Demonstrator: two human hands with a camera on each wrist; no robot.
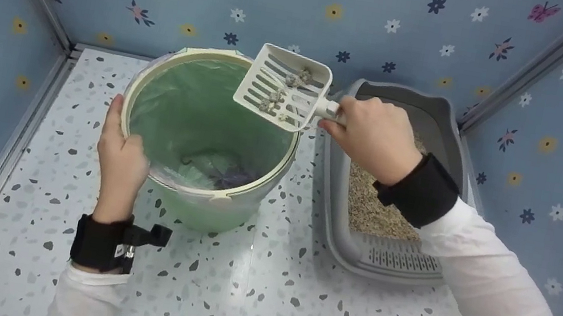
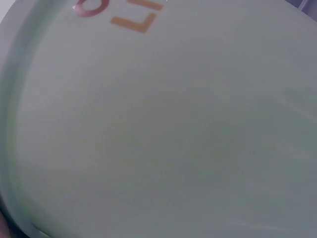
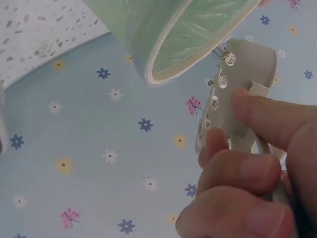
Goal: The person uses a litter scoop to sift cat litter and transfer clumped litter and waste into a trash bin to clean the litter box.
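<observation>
Together, the green bin (image 1: 207,133) is gripped at its rim by the left hand (image 1: 122,156), and beyond the right hand (image 1: 375,137) fingers, clamped on its handle, a slotted scoop (image 1: 283,87) (bearing clumps) is held over the bin's mouth.

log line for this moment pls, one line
left hand: grips bin rim | right hand: holds scoop with clumps over bin | litter box: right of bin, litter inside
</observation>
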